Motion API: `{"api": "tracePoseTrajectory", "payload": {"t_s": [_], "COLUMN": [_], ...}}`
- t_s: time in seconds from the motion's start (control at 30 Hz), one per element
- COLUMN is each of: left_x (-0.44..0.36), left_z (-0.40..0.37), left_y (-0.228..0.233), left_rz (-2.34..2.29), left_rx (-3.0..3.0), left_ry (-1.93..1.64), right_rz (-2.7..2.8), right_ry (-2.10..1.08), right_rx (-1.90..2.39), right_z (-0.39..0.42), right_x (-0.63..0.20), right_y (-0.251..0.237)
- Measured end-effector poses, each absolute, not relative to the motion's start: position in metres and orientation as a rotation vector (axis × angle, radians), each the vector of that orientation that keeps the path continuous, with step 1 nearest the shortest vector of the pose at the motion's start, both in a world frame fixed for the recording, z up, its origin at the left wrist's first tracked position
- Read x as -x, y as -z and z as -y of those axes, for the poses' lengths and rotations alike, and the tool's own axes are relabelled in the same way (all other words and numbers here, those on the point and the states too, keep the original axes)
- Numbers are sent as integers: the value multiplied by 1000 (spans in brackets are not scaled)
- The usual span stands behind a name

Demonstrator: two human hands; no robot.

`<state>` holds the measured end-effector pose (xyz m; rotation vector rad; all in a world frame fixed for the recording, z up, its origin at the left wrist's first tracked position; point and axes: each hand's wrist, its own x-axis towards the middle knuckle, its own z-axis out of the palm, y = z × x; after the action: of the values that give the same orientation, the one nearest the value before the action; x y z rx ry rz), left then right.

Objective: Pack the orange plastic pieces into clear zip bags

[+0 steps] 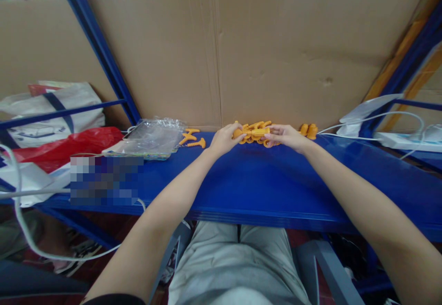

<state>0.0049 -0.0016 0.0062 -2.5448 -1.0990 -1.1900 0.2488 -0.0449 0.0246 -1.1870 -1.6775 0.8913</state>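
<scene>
Orange plastic toy parts (254, 132) lie clustered at the far edge of the blue shelf board (262, 180), gripped from both sides: the left hand (223, 140) and right hand (285, 136) each grasp the bundle. Judging by loose orange pieces (193, 139) left and two orange caps (308, 131) right, assembly seems partway. A clear plastic tray (152, 138) lies far left.

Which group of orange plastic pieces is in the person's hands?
The middle cluster of orange pieces, gripped by the left hand and right hand. The left pieces and right pair lie untouched.
</scene>
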Motion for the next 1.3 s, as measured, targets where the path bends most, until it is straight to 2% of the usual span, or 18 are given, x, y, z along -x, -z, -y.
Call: {"api": "tracePoseTrajectory", "payload": {"t_s": [0.2, 0.4, 0.47, 0.6, 0.87, 1.3], "left_x": [10, 39, 46, 53, 51, 34], "left_z": [4, -13, -19, -28, -28, -25], "left_y": [-19, -22, -19, -12, -9, -4], "left_rz": [1459, 1817, 1973, 2047, 1976, 1747], "left_rx": [2387, 2116, 2063, 2119, 2223, 2421], "left_ry": [1012, 532, 370, 205, 18, 157], "right_rz": [1567, 1534, 1556, 1689, 1833, 2072], "right_ry": [-531, 116, 240, 374, 531, 630], "right_rx": [1209, 1399, 1527, 1638, 1591, 1569], "right_z": [23, 17, 21, 27, 28, 11], "right_x": [-270, -286, -284, -277, -271, -189], "right_y": [-19, -13, -12, -9, -5, -32]}}
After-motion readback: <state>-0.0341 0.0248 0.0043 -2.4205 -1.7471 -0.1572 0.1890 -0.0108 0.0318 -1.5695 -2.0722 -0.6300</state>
